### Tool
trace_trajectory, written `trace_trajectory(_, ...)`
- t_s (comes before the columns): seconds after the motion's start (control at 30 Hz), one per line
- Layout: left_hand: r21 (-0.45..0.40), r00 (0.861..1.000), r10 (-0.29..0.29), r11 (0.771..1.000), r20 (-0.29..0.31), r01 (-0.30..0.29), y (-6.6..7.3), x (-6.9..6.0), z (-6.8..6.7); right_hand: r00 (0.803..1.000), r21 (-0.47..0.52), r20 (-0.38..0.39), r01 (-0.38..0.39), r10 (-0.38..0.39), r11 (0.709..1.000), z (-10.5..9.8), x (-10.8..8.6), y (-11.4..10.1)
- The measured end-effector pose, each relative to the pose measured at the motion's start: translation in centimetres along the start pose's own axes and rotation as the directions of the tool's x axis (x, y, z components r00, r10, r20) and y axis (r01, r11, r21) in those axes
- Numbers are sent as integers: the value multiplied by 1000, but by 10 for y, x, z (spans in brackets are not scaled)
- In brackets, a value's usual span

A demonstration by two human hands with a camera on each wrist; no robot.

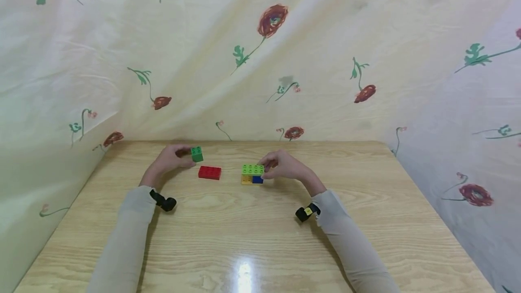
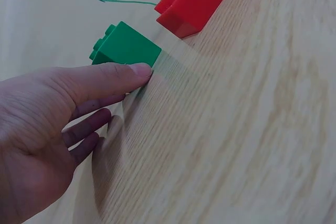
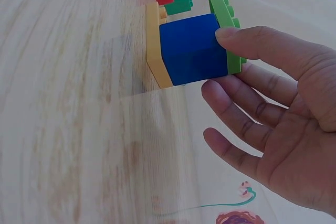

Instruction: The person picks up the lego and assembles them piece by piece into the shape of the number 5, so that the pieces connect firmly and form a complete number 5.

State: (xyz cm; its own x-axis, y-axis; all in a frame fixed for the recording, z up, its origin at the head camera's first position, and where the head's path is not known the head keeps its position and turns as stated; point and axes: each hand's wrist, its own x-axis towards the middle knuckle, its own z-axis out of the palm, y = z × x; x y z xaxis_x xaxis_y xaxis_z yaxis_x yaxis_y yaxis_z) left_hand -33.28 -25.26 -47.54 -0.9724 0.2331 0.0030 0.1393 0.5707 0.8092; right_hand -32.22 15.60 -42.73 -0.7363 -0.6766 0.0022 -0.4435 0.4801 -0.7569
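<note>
The left hand (image 1: 172, 159) is at the left side of a small green brick (image 1: 197, 154). In the left wrist view its thumb lies along the edge of the green brick (image 2: 126, 44), the index fingertip hidden behind. The right hand (image 1: 285, 166) pinches the right end of a stack: a light green studded plate (image 1: 253, 169) on top, a blue brick (image 1: 257, 179) under its right part, a yellow plate (image 1: 246, 179) at the bottom. In the right wrist view the thumb presses where the blue brick (image 3: 191, 51) meets the light green plate (image 3: 227, 30).
A red brick (image 1: 209, 172) lies on the wooden table (image 1: 228, 225) between the green brick and the stack. A flower-patterned cloth (image 1: 203, 58) hangs behind the table and along its sides. Each wrist wears a black band with a small camera.
</note>
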Motion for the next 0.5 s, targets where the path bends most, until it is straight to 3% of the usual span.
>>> trace_trajectory(0.5,24,999,-11,1000,-39,12,0,1,3,1000,0,-3,17,-17,1000,0,1,3)
